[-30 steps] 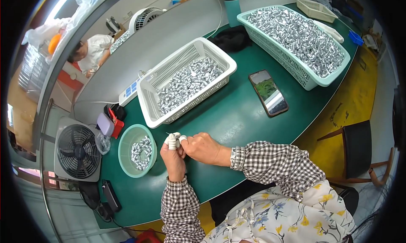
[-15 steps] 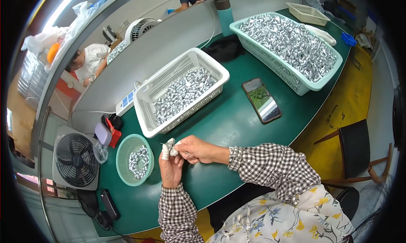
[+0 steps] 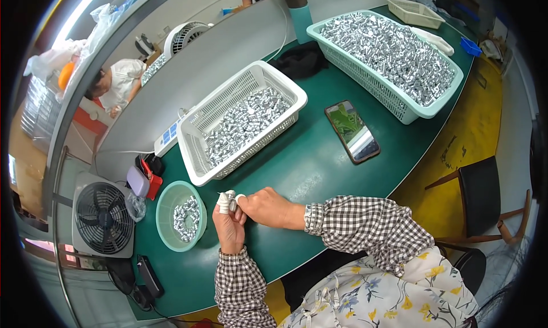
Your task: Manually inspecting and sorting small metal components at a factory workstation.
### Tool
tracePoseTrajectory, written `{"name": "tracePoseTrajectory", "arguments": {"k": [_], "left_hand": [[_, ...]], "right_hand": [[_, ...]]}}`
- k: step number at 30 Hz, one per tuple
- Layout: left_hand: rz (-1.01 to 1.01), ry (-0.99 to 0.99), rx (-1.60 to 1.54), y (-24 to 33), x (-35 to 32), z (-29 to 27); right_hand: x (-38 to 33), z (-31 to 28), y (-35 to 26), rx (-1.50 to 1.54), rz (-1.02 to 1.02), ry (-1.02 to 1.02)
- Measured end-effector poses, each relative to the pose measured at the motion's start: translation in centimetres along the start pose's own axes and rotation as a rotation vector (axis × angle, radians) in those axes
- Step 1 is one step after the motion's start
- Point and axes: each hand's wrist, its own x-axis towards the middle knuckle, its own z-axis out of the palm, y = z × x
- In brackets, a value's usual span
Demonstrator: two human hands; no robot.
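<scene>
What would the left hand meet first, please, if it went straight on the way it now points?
The left hand would probably meet the white basket first, on its near side; hand height is unclear, so it might clear the rim.

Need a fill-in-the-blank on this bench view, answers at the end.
1. The finger coverings on the left hand are ____ in colour.
2. The round bowl stands to the ____ of that hand.
3. The white basket is ____ full than the mint-green basket.
4. The flat rectangular device on the table right of the white basket is a ____.

Answers: white; left; less; phone
</scene>
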Motion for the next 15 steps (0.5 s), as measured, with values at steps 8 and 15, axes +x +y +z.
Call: {"name": "tracePoseTrajectory", "arguments": {"k": [8,15], "left_hand": [[-0.018,-0.017,0.063,0.2,-0.3,-0.1],[-0.044,-0.001,0.04,0.7,-0.6,0.7]], "right_hand": [[0.4,1.0,0.1,0.376,0.223,0.029],[0.8,1.2,1.4,0.466,0.153,0.107]]}}
